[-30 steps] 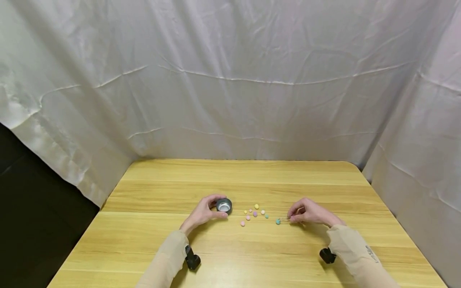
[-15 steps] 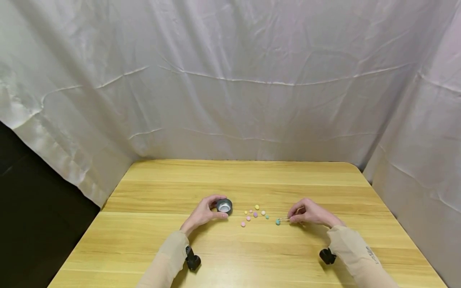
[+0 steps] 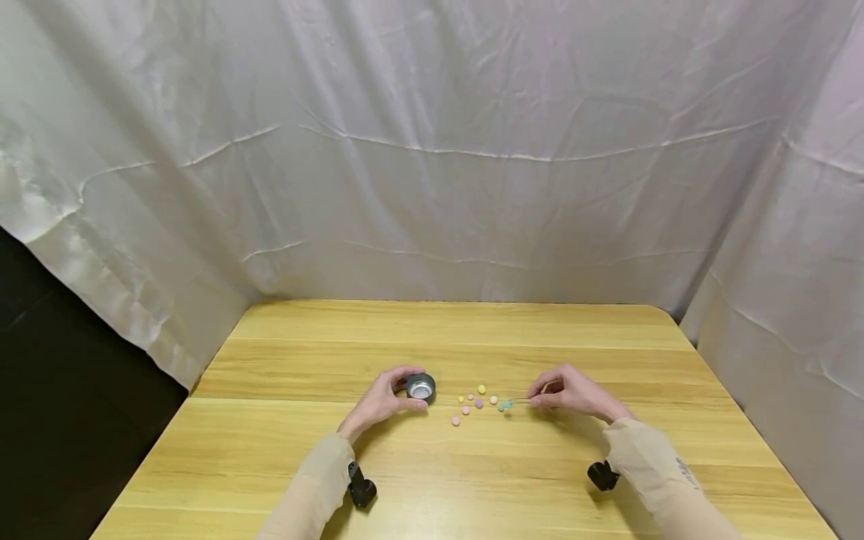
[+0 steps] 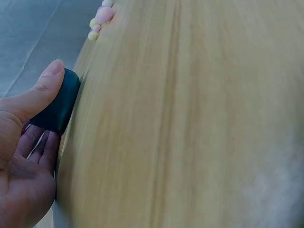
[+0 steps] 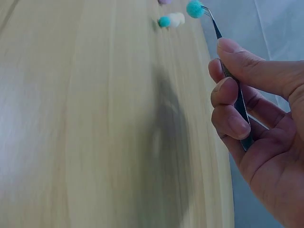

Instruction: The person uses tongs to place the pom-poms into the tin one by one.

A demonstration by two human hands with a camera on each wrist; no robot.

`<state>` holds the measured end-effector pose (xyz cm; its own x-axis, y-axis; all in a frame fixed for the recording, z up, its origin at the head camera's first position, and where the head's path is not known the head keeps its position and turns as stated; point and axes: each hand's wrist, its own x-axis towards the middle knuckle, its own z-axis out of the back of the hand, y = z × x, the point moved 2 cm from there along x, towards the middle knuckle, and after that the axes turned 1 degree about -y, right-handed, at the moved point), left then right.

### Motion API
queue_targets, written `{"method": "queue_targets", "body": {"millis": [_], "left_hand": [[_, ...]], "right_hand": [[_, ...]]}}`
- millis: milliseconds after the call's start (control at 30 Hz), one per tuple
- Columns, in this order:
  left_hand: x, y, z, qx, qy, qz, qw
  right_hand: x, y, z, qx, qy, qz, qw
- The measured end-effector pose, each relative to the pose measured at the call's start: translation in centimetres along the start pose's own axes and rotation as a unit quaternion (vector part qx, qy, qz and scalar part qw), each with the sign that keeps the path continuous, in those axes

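Observation:
My right hand (image 3: pixel 572 391) pinches a pair of thin metal tweezers (image 5: pixel 241 107) between thumb and fingers. At their bent tips a fuzzy turquoise pom-pom (image 5: pixel 194 9) is held up off the table, with a shadow below. My left hand (image 3: pixel 386 397) curls thumb and fingers round a small dark round cup (image 3: pixel 421 388) with a silvery inside, which stands on the table; the left wrist view shows the thumb (image 4: pixel 45 88) against its dark side. Between the hands lie several loose pom-poms, among them a purple one (image 3: pixel 479 403), a yellow one (image 3: pixel 481 389) and a smaller turquoise one (image 5: pixel 164 21).
A wooden table (image 3: pixel 432 480) carries everything. Grey-white curtains (image 3: pixel 432 187) hang behind it and along its sides. A dark panel (image 3: pixel 67 390) stands at the far left. Each wrist wears a black camera, such as the right one (image 3: pixel 603 475).
My right hand has lifted the larger turquoise pom-pom off the table with the tweezers and moved it left, close to the others. The left hand and cup have stayed in place.

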<state>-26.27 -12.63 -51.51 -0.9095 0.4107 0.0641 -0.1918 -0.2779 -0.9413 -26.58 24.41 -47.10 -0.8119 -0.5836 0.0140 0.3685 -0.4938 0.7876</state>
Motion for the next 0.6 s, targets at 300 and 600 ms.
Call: {"method": "queue_targets", "body": {"millis": [300,600], "left_hand": [[0.1,0.0,0.0,0.004,-0.002,0.002,1.0000],[0.0,-0.1,0.1,0.000,-0.004,0.010,0.9999]], "right_hand": [[1.5,1.2,-0.6,0.016,-0.007,0.003,1.000],[3.3,2.6,-1.6,0.019,-0.017,0.012,1.000]]}}
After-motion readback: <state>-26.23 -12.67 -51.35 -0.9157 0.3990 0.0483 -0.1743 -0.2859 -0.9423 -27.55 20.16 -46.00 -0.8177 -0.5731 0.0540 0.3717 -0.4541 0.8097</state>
